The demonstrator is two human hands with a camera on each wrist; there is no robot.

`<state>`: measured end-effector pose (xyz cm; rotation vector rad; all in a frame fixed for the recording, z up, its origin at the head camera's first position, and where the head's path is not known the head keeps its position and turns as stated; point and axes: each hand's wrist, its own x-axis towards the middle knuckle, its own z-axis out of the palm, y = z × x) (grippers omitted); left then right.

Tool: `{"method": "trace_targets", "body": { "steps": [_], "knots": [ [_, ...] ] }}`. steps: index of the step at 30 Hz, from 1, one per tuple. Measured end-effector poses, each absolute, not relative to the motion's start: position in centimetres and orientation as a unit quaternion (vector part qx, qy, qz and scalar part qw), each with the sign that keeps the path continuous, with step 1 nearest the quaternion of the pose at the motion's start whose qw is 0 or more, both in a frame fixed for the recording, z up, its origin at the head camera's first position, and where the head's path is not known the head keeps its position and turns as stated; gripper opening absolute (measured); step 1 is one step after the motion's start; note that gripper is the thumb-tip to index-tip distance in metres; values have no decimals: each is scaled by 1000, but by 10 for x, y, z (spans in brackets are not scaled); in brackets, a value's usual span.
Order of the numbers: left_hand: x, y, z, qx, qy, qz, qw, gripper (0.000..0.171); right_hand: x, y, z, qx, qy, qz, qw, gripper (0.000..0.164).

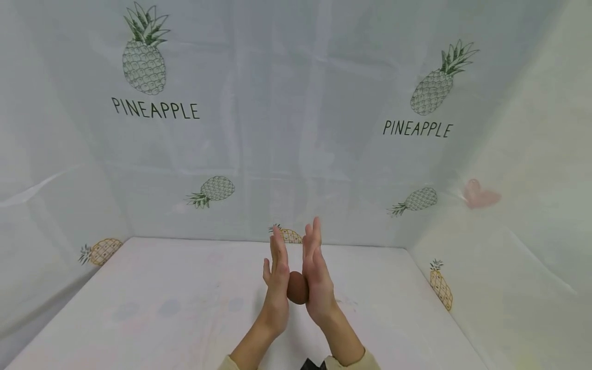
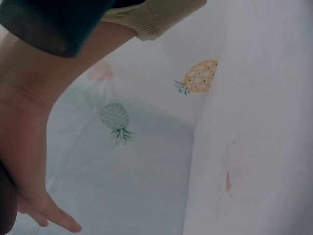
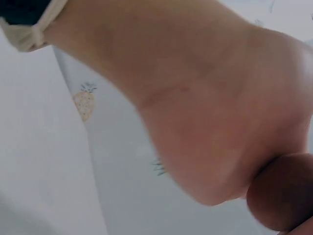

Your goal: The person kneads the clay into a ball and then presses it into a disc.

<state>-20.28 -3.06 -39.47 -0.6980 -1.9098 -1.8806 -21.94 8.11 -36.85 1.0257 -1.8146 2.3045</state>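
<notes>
A smooth brown ball (image 1: 298, 288), slightly egg-shaped and like modelling clay, sits between two upright palms in the head view. My left hand (image 1: 277, 282) touches its left side with straight fingers pointing up. On the opposite side my right hand (image 1: 318, 282) presses against it, fingers also extended upward. Both hands are above the white table. Only a dark edge of the ball (image 2: 7, 205) enters the left wrist view, at the far left. In the right wrist view the ball (image 3: 281, 196) shows at lower right against a palm, cut off by the frame.
The white tabletop (image 1: 185, 288) has faint stains, with a reddish-brown smear (image 2: 228, 183) in the left wrist view. A pale sheet (image 1: 287, 128) printed with pineapples stands behind the table, and similar sheeting (image 1: 518, 246) closes the right side.
</notes>
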Motion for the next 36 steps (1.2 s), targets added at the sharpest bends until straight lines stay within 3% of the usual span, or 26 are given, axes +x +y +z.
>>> {"method": "trace_targets", "body": {
  "steps": [6, 13, 21, 26, 31, 36],
  "knots": [
    [-199, -37, -389, -228, -672, -675, 202, 61, -226, 71, -382, 313, -591, 743, -24, 60],
    [-190, -36, -383, -258, -675, -661, 200, 60, -229, 70, -383, 287, -582, 761, -13, 61],
    [-193, -53, -374, -242, -643, -688, 233, 62, -224, 59, -392, 292, -623, 723, -56, 58],
    [-201, -66, -372, -234, -616, -722, 208, 62, -212, 52, -387, 328, -646, 689, -32, 55],
    [-204, -56, -378, -246, -647, -708, 139, 59, -207, 61, -376, 365, -631, 683, 45, 58],
    [-202, -38, -386, -255, -681, -674, 131, 58, -214, 76, -368, 313, -617, 718, 79, 59]
  ]
}}
